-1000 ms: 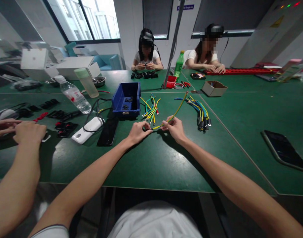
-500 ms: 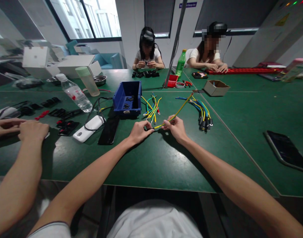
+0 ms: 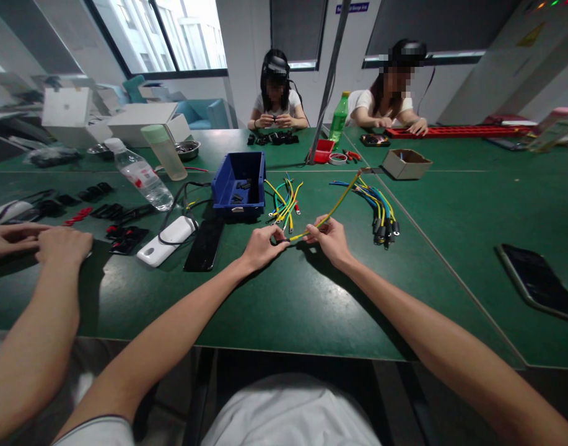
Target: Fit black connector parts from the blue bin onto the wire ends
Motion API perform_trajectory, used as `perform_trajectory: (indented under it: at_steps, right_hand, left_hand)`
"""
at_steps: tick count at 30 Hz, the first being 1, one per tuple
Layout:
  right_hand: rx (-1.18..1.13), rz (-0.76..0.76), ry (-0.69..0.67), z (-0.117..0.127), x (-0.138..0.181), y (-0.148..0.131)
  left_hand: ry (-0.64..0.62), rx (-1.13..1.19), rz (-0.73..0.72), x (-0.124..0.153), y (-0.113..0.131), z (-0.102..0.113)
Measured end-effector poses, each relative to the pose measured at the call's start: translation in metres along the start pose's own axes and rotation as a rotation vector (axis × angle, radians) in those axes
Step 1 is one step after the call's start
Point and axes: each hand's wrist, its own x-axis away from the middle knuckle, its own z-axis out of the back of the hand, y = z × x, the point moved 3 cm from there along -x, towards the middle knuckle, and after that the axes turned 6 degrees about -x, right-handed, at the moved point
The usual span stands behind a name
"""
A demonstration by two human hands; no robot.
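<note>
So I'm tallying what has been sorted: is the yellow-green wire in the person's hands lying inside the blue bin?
No, the yellow-green wire is pinched between the left hand and right hand, outside the blue bin.

Bare forearms, short-sleeved white tee.
Left hand [image 3: 261,246] & right hand [image 3: 329,239]: no gloves, rings or watch visible. White sleeve w/ dark hem edge at left upper arm; white shirt front at bottom centre.

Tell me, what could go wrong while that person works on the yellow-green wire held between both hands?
The long yellow-green wire juts toward the bundle of blue and yellow wires; its free end might snag them. The left hand pinches a small dark piece I cannot make out; it could slip. The right hand grips mid-wire.
</note>
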Motion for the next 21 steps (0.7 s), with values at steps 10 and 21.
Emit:
perform_trajectory:
  at_steps: [10,21]
  right_hand:
    - [0.004,0.007,-0.029,-0.0004,-0.0006,0.0005]
    - [0.011,-0.021,0.003,0.0011,-0.0029,-0.0005]
  left_hand:
    - [0.004,-0.011,0.004,-0.0001,0.0028,0.0009]
    - [0.018,-0.078,-0.088,-0.0003,0.0024,-0.0019]
